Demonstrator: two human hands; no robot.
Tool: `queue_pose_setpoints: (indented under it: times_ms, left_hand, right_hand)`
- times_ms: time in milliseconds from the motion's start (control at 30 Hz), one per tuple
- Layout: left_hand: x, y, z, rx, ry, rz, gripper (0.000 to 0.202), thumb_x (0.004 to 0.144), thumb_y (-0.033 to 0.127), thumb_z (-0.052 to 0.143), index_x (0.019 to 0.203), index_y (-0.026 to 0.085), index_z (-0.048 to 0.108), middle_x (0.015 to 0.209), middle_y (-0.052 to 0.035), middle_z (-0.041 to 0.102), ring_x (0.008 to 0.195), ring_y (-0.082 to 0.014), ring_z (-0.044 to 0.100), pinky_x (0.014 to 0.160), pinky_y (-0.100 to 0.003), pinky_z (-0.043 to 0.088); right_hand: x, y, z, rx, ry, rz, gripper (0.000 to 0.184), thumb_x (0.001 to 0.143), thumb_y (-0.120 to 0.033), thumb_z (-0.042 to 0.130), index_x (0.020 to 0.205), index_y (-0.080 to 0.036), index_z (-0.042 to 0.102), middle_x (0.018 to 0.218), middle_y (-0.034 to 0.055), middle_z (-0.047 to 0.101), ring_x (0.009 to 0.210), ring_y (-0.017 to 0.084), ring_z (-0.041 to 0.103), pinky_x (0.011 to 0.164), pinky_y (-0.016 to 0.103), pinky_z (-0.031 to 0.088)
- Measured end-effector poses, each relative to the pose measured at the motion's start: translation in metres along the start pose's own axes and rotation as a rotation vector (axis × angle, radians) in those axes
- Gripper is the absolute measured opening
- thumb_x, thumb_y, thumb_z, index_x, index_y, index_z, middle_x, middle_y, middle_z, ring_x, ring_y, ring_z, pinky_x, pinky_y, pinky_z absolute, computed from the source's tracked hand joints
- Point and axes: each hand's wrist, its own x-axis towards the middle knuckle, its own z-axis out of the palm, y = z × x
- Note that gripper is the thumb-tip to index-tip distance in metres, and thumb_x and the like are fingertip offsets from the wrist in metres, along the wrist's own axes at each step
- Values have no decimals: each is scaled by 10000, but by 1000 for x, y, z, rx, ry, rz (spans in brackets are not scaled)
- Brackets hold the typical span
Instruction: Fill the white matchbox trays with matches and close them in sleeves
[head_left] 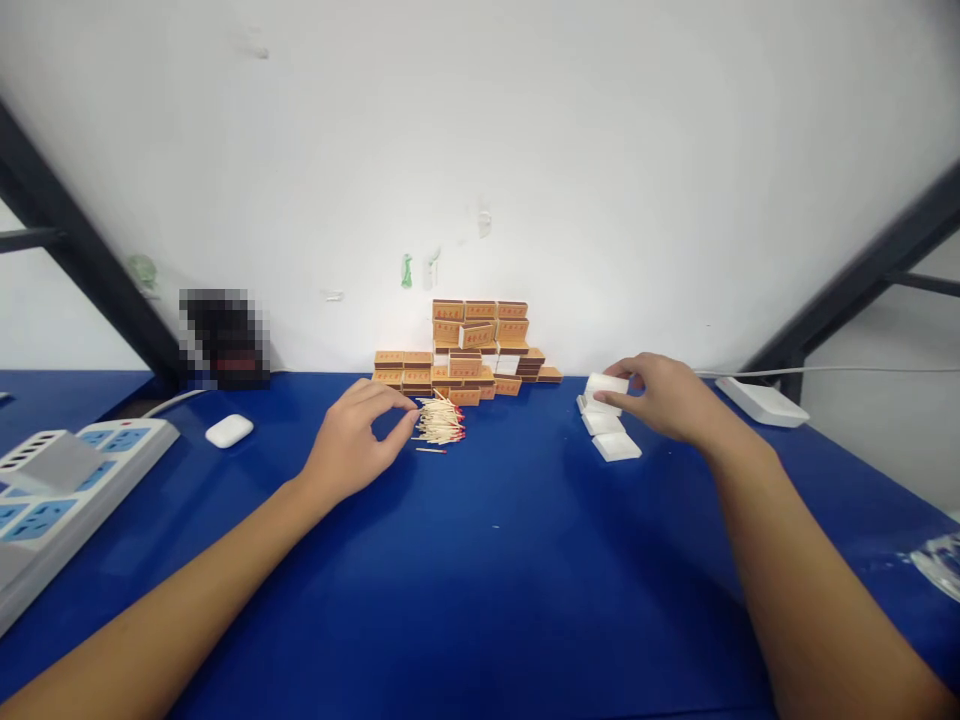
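A loose pile of matches (441,420) with red heads lies on the blue table, and one single match (431,451) lies just in front of it. At the pile's left edge, my left hand (360,435) has thumb and index finger closed on match ends; how many is hidden. My right hand (664,395) grips a white matchbox tray (606,391) between thumb and fingers, tilted up. Right below it, more white trays (617,446) sit in a short row on the table.
Orange-brown matchboxes (480,311) are stacked against the white wall, behind the matches. At left lie a power strip (90,480), a white earbud case (229,431) and a blurred dark object (225,338). A white device (763,402) with a cable lies at right.
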Motion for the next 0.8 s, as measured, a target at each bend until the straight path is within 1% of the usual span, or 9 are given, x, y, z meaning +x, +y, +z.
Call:
queue_pose_setpoints:
  times_ms: [33, 100, 200, 300, 367, 467, 567, 700, 800]
  left_hand:
    - [-1, 2, -1, -9, -29, -8, 99, 974, 273, 652, 962, 205, 723, 931, -35, 744, 900, -194, 664, 862, -363, 524]
    - [-2, 10, -3, -30, -155, -34, 167, 958, 352, 674, 1018, 204, 722, 923, -40, 722, 880, -197, 657, 821, -355, 524]
    - [-4, 22, -7, -32, -462, -31, 359, 878, 530, 737, 1046, 214, 717, 857, -15, 675, 775, -187, 626, 687, -325, 483]
    - [-5, 28, -8, -54, -623, -64, 500, 775, 633, 794, 1049, 222, 720, 835, 4, 656, 743, -179, 617, 628, -306, 434]
    - [-4, 30, -8, -63, -671, -92, 505, 746, 631, 811, 1041, 229, 729, 816, 10, 646, 727, -175, 608, 605, -297, 407]
    - [-4, 29, -6, -74, -682, -115, 456, 744, 591, 818, 1018, 236, 740, 813, 8, 639, 719, -173, 591, 602, -292, 392]
    - [-6, 28, -4, -105, -672, -130, 386, 749, 540, 822, 970, 235, 740, 776, 14, 613, 692, -163, 561, 603, -291, 389]
    - [-9, 27, -1, -149, -656, -147, 280, 774, 467, 806, 909, 232, 734, 720, 24, 578, 657, -152, 531, 593, -288, 376]
    - [-9, 27, -1, -155, -646, -150, 271, 773, 459, 804, 897, 227, 738, 711, 23, 573, 647, -151, 520, 581, -287, 363]
  right_hand:
    - [-5, -16, -1, 61, 31, -68, 340, 823, -481, 750, 1009, -197, 770, 981, 108, 742, 857, 282, 678, 757, 380, 496]
    - [-19, -55, 2, 254, -18, -237, 330, 829, -485, 772, 1032, -224, 759, 1016, 84, 737, 867, 252, 668, 785, 363, 508]
    - [-47, -113, 20, 458, -278, -476, 259, 878, -418, 777, 1070, -250, 738, 1062, 52, 715, 934, 222, 651, 830, 347, 515]
    - [-67, -145, 41, 546, -393, -552, 244, 884, -356, 800, 1097, -260, 732, 1100, 47, 683, 1049, 227, 633, 908, 361, 514]
    - [-71, -148, 48, 564, -415, -549, 323, 883, -372, 809, 1175, -268, 718, 1161, 57, 661, 1098, 232, 621, 942, 372, 511]
    - [-68, -139, 49, 554, -391, -516, 420, 867, -440, 819, 1232, -270, 700, 1195, 63, 642, 1048, 226, 624, 918, 377, 519]
    - [-56, -132, 47, 541, -315, -495, 305, 936, -443, 738, 1181, -262, 715, 1095, 57, 646, 908, 198, 618, 815, 355, 520]
    - [-32, -141, 57, 486, -190, -571, 134, 976, -274, 679, 1097, -224, 709, 1002, 47, 628, 837, 173, 589, 766, 326, 488]
    - [-13, -157, 67, 362, -230, -623, 89, 919, -222, 732, 986, -194, 681, 993, 51, 622, 848, 179, 590, 751, 313, 465]
